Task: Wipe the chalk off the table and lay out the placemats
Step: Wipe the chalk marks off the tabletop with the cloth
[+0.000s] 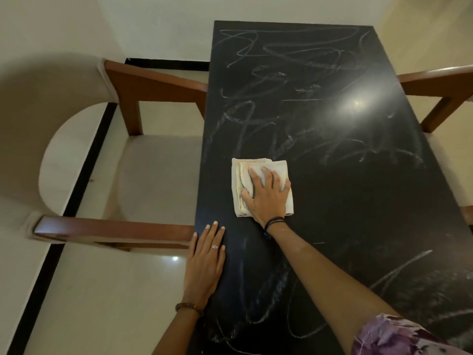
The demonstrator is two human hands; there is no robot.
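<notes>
Chalk-marked black table (358,201) with a folded cloth (239,185)

White chalk scribbles (281,60) cover its upper and lower parts; the cream cloth lies flat at centre-left, the band beside it dark.

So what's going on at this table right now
A person is wiping chalk off a black table. The right hand presses flat on a folded cream cloth near the table's left side, while the left hand rests flat on the table's left edge. Chalk scribbles cover the far half and the near end; the band to the right of the cloth looks mostly clean. No placemats are in view. Chairs stand at both sides.
</notes>
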